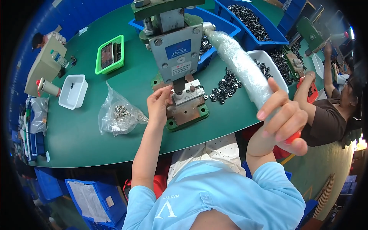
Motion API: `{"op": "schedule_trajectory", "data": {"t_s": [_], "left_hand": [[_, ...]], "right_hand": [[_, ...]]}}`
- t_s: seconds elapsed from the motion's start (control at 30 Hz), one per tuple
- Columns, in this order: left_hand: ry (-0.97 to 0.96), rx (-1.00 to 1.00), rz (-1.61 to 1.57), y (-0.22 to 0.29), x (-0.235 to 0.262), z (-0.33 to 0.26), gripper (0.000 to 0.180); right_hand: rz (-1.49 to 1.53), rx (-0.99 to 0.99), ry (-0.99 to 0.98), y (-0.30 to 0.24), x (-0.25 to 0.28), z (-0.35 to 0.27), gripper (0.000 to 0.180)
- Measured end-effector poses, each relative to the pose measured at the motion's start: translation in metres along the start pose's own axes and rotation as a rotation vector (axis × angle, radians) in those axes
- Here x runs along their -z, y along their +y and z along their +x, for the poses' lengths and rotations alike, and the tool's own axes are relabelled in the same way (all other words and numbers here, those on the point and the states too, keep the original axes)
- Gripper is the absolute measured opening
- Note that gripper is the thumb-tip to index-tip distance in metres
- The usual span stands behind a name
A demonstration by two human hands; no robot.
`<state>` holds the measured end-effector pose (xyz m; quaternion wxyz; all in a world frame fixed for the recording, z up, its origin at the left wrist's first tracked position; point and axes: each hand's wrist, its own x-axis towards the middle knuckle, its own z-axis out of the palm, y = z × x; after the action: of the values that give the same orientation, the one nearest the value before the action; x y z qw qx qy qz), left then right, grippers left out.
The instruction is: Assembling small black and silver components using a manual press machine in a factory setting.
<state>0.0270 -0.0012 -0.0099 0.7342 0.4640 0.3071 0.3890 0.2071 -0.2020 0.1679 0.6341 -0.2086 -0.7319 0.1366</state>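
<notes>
from here, my right grip (284, 115) curls round the lever (245, 73) near its end, presumably for leverage, while my left grip (159, 102) pinches narrow by the die (190, 96), contents unclear.

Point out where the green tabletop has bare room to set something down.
The green tabletop is bare between the left white tray, the clear bag of metal pins and the near edge, and between that bag and the green basket. Right of the lever press it is crowded with loose black parts and a blue bin.
</notes>
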Motion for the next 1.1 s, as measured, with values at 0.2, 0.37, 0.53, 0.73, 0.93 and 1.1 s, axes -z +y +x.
{"op": "schedule_trajectory", "data": {"t_s": [0.2,0.37,0.53,0.73,0.93,1.1], "left_hand": [[0.07,-0.108,-0.043,0.005,-0.01,0.0,0.018],[0.189,-0.297,-0.083,0.042,0.012,0.002,0.018],[0.034,-0.134,0.079,0.046,0.023,-0.032,0.019],[-0.056,-0.097,0.094,0.029,0.009,-0.044,0.017],[-0.102,-0.131,0.169,0.014,-0.009,-0.036,0.017],[-0.021,-0.123,0.177,0.012,-0.023,-0.022,0.013]], "right_hand": [[-0.113,-0.033,0.028,0.003,0.018,0.108,0.044],[-0.118,0.004,0.315,0.039,0.008,0.146,0.053],[-0.268,-0.188,0.576,0.087,0.011,0.038,0.038],[-0.597,-0.839,0.247,0.159,-0.072,-0.081,0.028],[-1.054,-0.67,0.193,0.162,-0.08,-0.088,0.024],[-1.257,-0.72,0.35,0.125,0.017,-0.122,0.02]]}}
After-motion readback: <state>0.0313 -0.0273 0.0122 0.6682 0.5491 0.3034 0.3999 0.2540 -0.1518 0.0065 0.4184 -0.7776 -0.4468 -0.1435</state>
